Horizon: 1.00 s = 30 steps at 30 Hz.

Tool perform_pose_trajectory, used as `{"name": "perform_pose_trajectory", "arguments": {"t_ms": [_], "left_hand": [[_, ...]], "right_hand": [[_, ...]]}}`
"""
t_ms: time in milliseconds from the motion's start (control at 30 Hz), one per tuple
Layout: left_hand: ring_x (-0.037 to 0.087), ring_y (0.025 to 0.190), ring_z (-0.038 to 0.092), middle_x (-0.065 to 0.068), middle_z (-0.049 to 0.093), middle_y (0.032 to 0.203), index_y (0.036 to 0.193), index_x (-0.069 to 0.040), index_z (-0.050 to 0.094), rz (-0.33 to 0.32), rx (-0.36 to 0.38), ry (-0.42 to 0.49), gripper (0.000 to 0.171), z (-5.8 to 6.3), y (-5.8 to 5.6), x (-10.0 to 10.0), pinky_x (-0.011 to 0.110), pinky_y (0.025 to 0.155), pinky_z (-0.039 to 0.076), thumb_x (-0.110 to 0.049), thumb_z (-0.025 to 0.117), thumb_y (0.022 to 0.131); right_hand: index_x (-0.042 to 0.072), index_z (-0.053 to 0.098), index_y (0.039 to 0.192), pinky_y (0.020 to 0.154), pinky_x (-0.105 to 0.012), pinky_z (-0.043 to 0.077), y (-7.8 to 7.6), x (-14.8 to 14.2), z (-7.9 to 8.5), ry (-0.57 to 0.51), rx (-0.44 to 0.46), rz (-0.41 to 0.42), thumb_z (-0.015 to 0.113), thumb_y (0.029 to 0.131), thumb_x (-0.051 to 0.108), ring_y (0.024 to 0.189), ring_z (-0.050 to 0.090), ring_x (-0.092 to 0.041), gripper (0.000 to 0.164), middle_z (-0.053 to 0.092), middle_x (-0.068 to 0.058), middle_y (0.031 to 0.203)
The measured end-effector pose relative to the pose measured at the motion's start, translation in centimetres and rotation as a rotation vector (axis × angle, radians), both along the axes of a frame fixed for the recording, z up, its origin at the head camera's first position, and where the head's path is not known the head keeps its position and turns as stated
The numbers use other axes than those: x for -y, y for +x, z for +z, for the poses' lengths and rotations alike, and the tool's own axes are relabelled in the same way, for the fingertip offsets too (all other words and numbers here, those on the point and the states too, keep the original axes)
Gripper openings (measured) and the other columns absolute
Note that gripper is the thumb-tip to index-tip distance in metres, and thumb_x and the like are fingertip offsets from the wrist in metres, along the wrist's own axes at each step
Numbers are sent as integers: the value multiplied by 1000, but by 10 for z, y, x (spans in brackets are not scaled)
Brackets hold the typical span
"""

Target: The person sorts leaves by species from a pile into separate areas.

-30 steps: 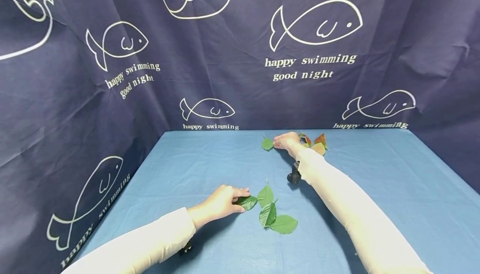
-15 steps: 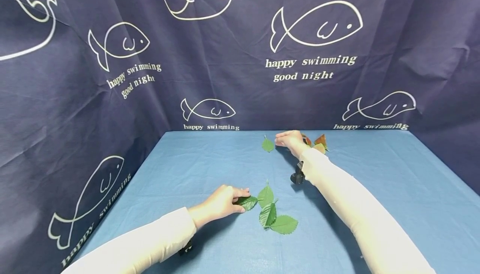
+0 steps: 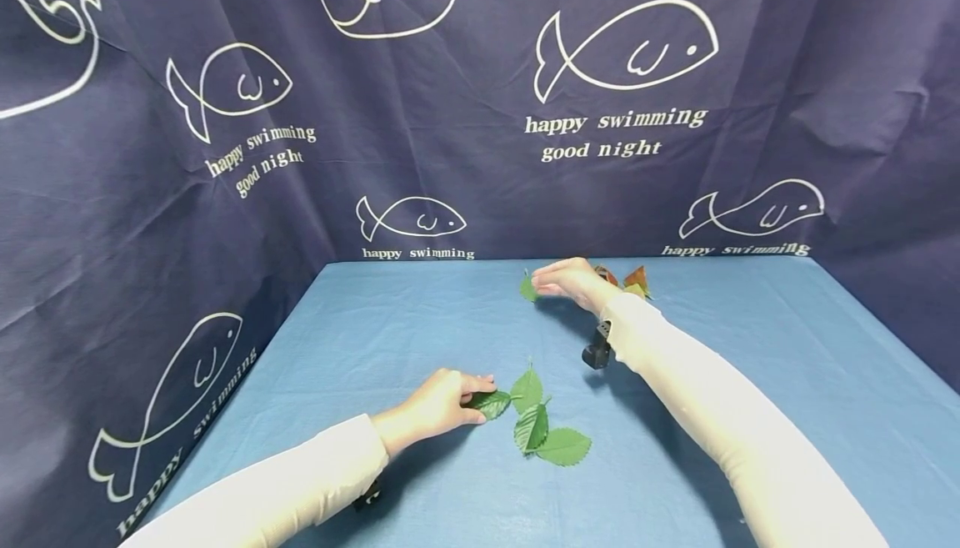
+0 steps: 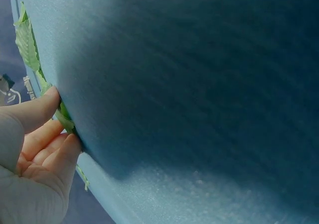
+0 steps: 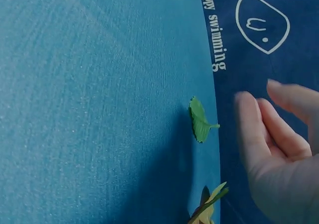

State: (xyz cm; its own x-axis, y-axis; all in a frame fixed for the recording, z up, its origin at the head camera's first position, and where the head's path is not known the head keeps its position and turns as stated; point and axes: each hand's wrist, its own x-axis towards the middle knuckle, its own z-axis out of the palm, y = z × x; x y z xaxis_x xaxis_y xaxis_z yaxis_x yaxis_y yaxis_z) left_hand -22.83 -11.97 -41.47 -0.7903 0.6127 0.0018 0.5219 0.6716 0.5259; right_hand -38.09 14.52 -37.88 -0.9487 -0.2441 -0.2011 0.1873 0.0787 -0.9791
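My left hand [image 3: 435, 404] rests low on the blue cloth, its thumb and fingers on either side of a green leaf [image 3: 492, 404], which it pinches; the left wrist view shows this leaf [image 4: 65, 118] between the fingertips. Right of it lie a pale green leaf [image 3: 527, 391], a darker ribbed leaf [image 3: 531, 428] and a wide leaf [image 3: 564, 446], touching in a chain. Near the back edge, my right hand [image 3: 573, 283] hovers with relaxed fingers, holding nothing. Just left of its fingertips, a single green leaf [image 3: 527, 288] lies flat; the right wrist view shows that leaf [image 5: 199, 120] apart from the hand.
Several reddish and yellow-green leaves [image 3: 636, 283] lie behind the right wrist, partly hidden. A dark blue curtain [image 3: 420, 131] with fish drawings stands at the back and sides of the table [image 3: 390, 323]. A black wrist camera [image 3: 597, 352] hangs under the right sleeve.
The right hand drew slightly right of the far leaf, then moved back left, its fingers now straighter and overlapping that leaf in view. The left hand and near leaves stay put.
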Motion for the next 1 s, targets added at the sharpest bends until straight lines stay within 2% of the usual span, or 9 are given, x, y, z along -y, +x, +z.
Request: {"name": "perform_pose_trajectory", "arguments": {"t_ms": [167,367,467,533,600,667,733,867,1000], "left_hand": [[25,121,59,9,61,133,125,-7,66,-4,-19,-16,46,-2,0,0,29,91,55,-15,78,82],[24,118,61,9,61,133,125,-7,67,-6,-32,-26,46,0,0,1,28,89,55,-16,78,82],[14,90,67,9,61,133,125,-7,67,-2,-24,-30,46,2,0,0,21,79,54,-16,78,82],[7,67,55,9,61,133,125,-8,67,-2,-18,-30,46,3,-1,0,18,69,48,-16,78,82],[5,59,40,9,61,133,125,-8,67,-1,-13,-28,45,3,-1,0,17,64,42,-16,78,82],[3,60,42,9,61,132,125,-8,67,-2,-13,-27,45,3,-1,0,17,64,42,-16,78,82],[3,68,51,9,62,132,124,-8,67,-4,-16,-27,45,3,-1,0,17,67,45,-16,78,82],[11,94,66,8,62,131,124,-8,68,-10,-29,-36,45,3,-1,0,19,76,52,-17,78,82],[20,114,63,8,62,131,124,-7,67,-15,-41,-33,44,2,-2,0,24,85,55,-17,78,82]], "right_hand": [[-19,46,132,108,-44,42,5,4,1,42,1,154,54,96,-3,129,47,-44,40,44,-36,138],[-17,50,130,108,-46,42,10,10,4,108,-14,229,57,95,2,128,47,-44,41,47,-35,137],[-16,51,130,107,-45,44,14,11,6,143,-14,263,58,95,4,127,50,-43,41,49,-34,136],[-15,51,131,106,-45,45,17,12,6,173,-15,289,59,95,6,125,52,-42,42,50,-33,135],[-13,53,130,105,-45,46,18,13,4,194,-15,301,61,94,7,123,55,-42,42,53,-31,133],[-13,53,130,104,-45,46,19,14,2,212,-27,323,62,94,9,120,57,-41,43,55,-31,131],[-12,54,130,103,-45,47,21,15,1,224,-28,331,63,94,10,119,59,-40,44,57,-30,130],[-11,53,131,101,-44,48,26,18,0,241,-28,345,64,93,11,116,61,-39,45,57,-29,129],[-10,55,130,100,-44,49,31,19,0,261,-32,354,64,93,12,114,62,-38,44,60,-28,127]]}}
